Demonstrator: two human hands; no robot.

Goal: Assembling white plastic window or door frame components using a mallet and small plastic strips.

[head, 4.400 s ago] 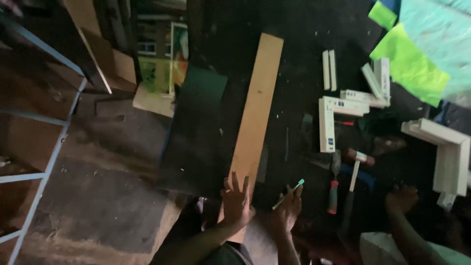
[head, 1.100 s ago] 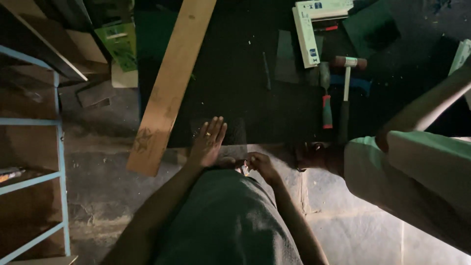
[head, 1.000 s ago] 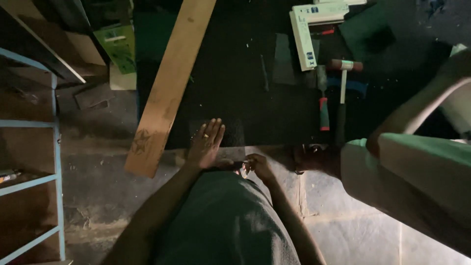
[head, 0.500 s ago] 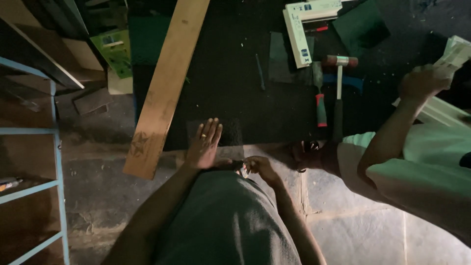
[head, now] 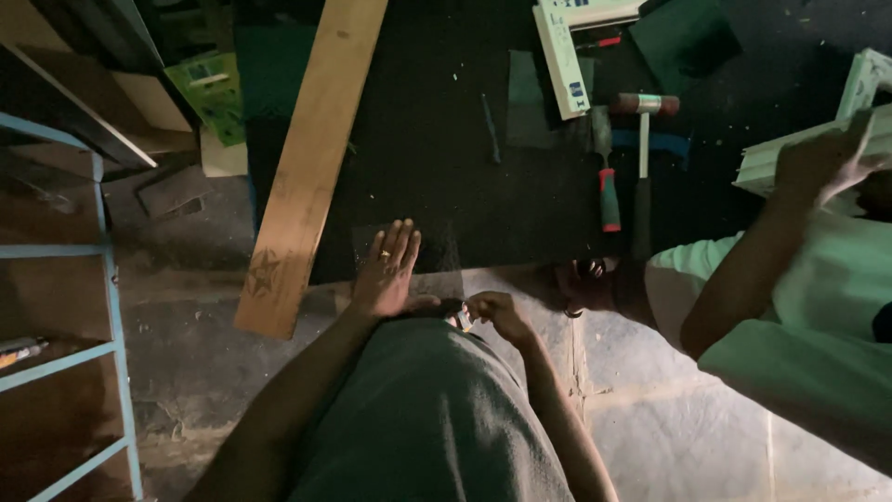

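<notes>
The fingers (head: 398,249) of the left hand (head: 386,274) lie spread apart and flat on a thin sheet of clear glass (head: 409,265), pressing it against the dark mat (head: 437,149) at the mat's near edge. The fingers of the right hand (head: 494,312) are curled together around a small tool (head: 462,321), only a tip of which shows, just beside the near edge of the glass and close to the left thumb. What kind of tool it is cannot be told.

The glass sits between the two hands, half on the mat and half over the pale floor (head: 650,409). Just left of the left hand lies a long wooden plank (head: 311,158), running aslant from the top of the view down to the floor.

Farther up the mat rest a chisel with a red and green handle (head: 607,177), a mallet (head: 643,139) just beside it, and a white square-shaped piece (head: 562,56) above them.

At the right, another person in a pale shirt (head: 818,325) raises a hand (head: 827,158) to a stack of white strips (head: 818,149). At the far left stands a light blue metal frame (head: 102,307), well apart from the hands, with a green printed box (head: 212,93) near the plank's upper part.
</notes>
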